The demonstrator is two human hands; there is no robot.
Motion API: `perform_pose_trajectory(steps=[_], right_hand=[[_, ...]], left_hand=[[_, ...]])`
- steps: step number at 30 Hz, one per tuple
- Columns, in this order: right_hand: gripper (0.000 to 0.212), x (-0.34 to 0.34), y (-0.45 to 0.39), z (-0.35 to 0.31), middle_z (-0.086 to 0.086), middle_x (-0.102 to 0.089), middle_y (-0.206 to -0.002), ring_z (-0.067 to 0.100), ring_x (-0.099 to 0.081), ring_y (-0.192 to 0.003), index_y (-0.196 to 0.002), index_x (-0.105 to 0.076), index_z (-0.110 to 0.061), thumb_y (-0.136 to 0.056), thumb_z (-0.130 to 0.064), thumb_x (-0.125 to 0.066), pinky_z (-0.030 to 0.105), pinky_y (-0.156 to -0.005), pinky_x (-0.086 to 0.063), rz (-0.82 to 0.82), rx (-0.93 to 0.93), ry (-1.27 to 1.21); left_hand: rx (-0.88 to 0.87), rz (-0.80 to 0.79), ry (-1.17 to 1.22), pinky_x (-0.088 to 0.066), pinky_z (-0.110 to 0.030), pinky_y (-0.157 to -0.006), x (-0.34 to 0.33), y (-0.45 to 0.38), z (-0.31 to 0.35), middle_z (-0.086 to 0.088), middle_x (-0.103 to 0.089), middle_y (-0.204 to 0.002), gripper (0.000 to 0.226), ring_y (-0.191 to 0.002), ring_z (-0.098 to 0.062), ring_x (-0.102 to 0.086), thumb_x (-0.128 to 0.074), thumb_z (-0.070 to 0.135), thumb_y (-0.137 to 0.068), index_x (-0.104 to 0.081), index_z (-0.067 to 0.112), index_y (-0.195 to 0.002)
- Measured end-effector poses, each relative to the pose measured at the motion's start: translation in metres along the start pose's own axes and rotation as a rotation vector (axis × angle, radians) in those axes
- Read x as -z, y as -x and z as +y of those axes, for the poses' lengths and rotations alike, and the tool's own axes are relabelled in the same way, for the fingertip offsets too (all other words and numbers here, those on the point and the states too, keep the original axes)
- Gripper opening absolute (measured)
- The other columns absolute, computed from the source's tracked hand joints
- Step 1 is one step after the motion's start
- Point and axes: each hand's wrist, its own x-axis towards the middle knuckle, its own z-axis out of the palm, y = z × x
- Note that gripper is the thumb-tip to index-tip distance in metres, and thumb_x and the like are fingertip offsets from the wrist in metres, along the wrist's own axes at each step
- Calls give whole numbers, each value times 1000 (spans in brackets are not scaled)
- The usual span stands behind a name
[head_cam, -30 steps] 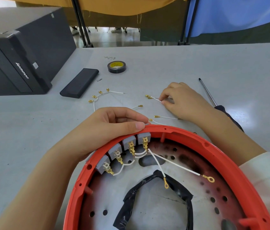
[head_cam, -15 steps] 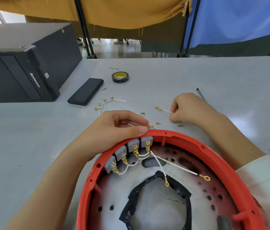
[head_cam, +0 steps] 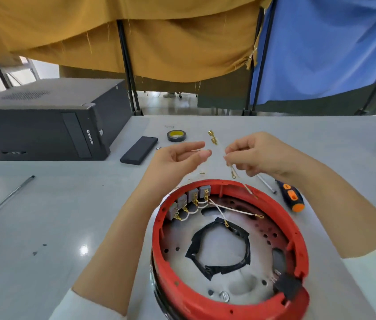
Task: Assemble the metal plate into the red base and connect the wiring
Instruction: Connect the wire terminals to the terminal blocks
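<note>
Pinching a wire (head_cam: 231,167), right hand (head_cam: 257,155) hovers near the "lenovo" computer (head_cam: 43,125).

The only readable text is the brand "lenovo", in pale letters running down the front panel of the black computer case (head_cam: 43,125) at the table's far left corner.

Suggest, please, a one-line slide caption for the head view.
Above the red base, the right hand pinches a white wire; the left hand is open beside it.
</note>
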Motion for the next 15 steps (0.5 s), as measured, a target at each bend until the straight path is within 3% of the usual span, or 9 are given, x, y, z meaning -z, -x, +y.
perform_pose_trajectory(steps=[5, 9, 13, 15], right_hand=[[10, -24, 22, -9, -2, -50, -54, 5, -40, -44, -76, -69, -10, -84, -8, -63, 16, -41, -33, -18, -11, -96], [11, -38, 34, -10, -7, -49, -50, 4, -41, -44, -74, -67, -12, -85, -10, -64, 15, -41, -34, 1, 0, -148], [11, -44, 48, -11, -4, -56, -55, 5, -49, -49, -86, -70, -7, -83, -17, -70, 18, -47, -39, -30, 19, -141], [17, -45, 53, -13, -4, -64, -68, 5, -56, -57, -94, -70, -12, -82, -23, -72, 21, -52, -44, -3, 42, -165]], left_hand=[[29, 83, 186, -58, -21, -75, -16, 25, 12, -4, -78, -88, 16, -85, -15, -75, -72, 19, -87, -71, 10, -100], [22, 133, 236, -57, -19, -66, -18, 42, 17, -4, -78, -85, 7, -79, -16, -75, -73, 15, -86, -72, 12, -92], [6, 145, 253, -59, -24, -70, -18, 55, 19, -8, -77, -84, 10, -78, -19, -75, -72, 11, -86, -72, 4, -93], [-2, 157, 267, -59, -24, -69, -17, 59, 19, -8, -77, -81, 9, -78, -19, -75, -73, 10, -86, -72, 4, -92]])
